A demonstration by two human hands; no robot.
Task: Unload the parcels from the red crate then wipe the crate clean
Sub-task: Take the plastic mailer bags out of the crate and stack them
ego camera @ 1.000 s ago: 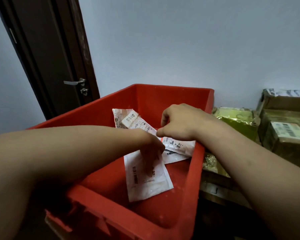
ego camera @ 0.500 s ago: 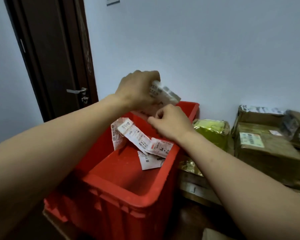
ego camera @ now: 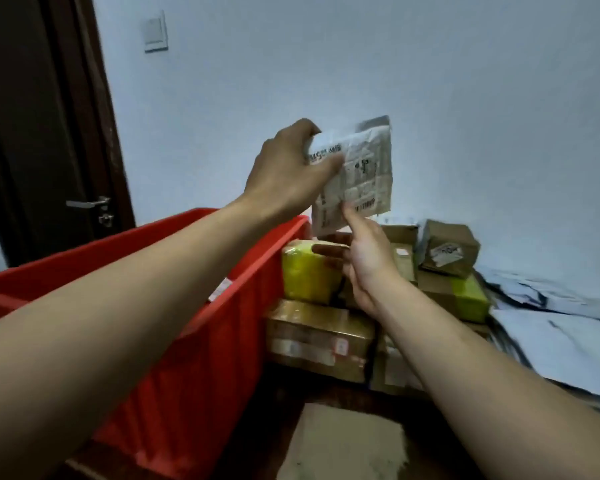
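The red crate [ego camera: 201, 341] stands at the lower left, its inside mostly hidden behind my left forearm; one white parcel [ego camera: 219, 289] peeks over its right wall. My left hand [ego camera: 288, 174] holds a flat white parcel [ego camera: 361, 174] with printed labels up in the air, right of the crate and above the stacked boxes. My right hand [ego camera: 364, 261] reaches up from below, its fingertips touching the parcel's lower edge, fingers spread.
Right of the crate is a pile of cardboard boxes [ego camera: 319, 337], a yellow-taped parcel [ego camera: 309, 271] and a small box [ego camera: 447, 251]. White mailer bags [ego camera: 561, 334] lie at far right. A dark door [ego camera: 49, 133] is behind, and flat cardboard [ego camera: 343, 445] lies below.
My left hand has lifted the white parcel out of the crate and carried it right, over the box pile. My right hand followed it. The view turned right.
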